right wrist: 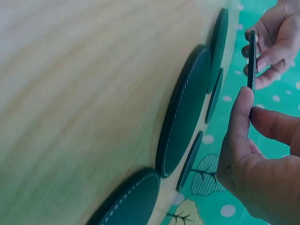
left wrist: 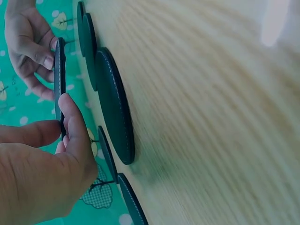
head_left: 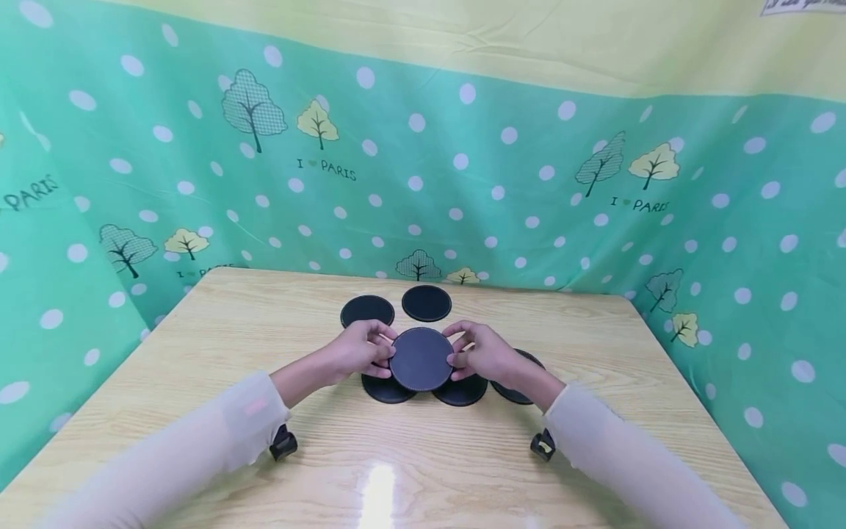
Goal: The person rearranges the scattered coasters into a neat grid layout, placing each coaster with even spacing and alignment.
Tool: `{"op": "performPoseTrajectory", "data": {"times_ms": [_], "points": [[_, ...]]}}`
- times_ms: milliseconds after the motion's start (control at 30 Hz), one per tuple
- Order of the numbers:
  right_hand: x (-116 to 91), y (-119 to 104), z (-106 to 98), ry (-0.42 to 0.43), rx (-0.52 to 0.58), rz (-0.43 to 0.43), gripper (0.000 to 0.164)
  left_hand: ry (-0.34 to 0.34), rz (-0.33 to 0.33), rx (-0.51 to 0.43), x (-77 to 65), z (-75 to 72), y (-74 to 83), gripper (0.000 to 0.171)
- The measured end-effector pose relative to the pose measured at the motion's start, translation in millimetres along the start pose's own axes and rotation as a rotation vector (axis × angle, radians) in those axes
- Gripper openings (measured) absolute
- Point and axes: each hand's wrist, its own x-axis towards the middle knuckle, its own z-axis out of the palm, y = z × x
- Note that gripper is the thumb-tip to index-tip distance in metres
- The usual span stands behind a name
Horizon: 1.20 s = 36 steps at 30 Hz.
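Both hands hold one round black coaster [head_left: 421, 358] with a stitched edge, raised above the table. My left hand [head_left: 363, 349] pinches its left edge between thumb and fingers, and my right hand [head_left: 479, 353] grips the right edge likewise. Seen edge-on in both wrist views, the held coaster [left wrist: 59, 79] stays apart from those below. Beneath it lie a left coaster [head_left: 388, 391] and a middle coaster [head_left: 461, 391], each partly covered. Another coaster [head_left: 514, 394] is half hidden behind my right wrist.
Farther back on the wooden table [head_left: 423, 455] lie two more coasters, one at the back left [head_left: 367, 308] and one at the back middle [head_left: 426, 303]. A green dotted curtain [head_left: 423, 198] with printed trees hangs behind the table and along its sides.
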Motion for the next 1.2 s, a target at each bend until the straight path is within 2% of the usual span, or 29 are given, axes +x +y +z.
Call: {"op": "performPoseTrajectory", "data": {"times_ms": [400,633,933,1200], "points": [[-14.3,4.1,19.8,-0.070,-0.012,0.000,0.047,-0.031,-0.008,0.014,-30.4,-5.0,-11.3,0.036],[-24.7,5.0,34.7,-0.075,-0.036,-0.010,0.047,-0.048,-0.006,0.009,-50.1,-5.5,-17.9,0.037],[-39.9,6.6,52.0,-0.102,-0.086,-0.020,0.048,-0.059,-0.045,0.030,-73.5,-2.6,-25.8,0.036],[-50.4,7.1,70.2,-0.144,-0.119,-0.008,0.049,-0.102,-0.077,0.068,-87.2,-3.9,-35.0,0.034]]}}
